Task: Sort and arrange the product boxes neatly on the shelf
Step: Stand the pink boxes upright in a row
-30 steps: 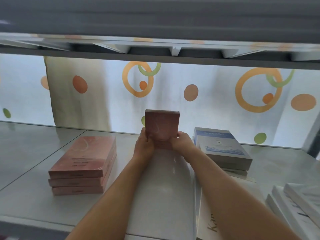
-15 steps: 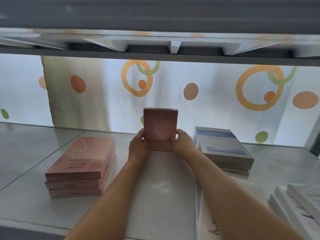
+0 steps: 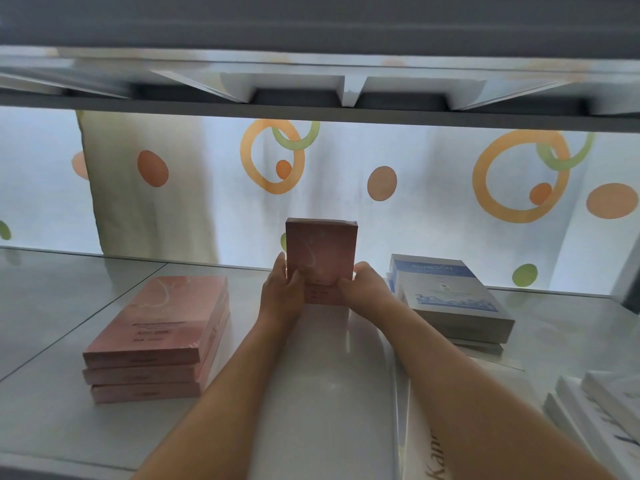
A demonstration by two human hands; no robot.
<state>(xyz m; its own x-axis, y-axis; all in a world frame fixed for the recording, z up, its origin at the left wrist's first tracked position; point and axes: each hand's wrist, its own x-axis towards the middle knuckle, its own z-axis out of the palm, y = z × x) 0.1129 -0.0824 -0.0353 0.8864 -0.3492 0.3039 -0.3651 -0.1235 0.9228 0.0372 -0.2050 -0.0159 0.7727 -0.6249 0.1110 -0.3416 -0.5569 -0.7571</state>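
Along the lower right of the frame, white boxes (image 3: 595, 410) lie loose and askew, seemingly unsorted. Mid-left, three flat pink boxes (image 3: 156, 337) sit squarely stacked on the glossy shelf (image 3: 52, 306). Centre frame, left hand (image 3: 282, 292) and right hand (image 3: 363, 285) pinch an upright pink box (image 3: 320, 258), shrink-wrapped. Right of it lies a blue-and-white box (image 3: 450, 292).

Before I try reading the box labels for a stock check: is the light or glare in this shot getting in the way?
Head view: strong backlight through the patterned curtain leaves the upright pink box, held by the left hand and right hand, dim with its print illegible; the glossy shelf shows pale reflections; the blue-and-white box has a partly readable title; straight edges bow toward the frame's borders.
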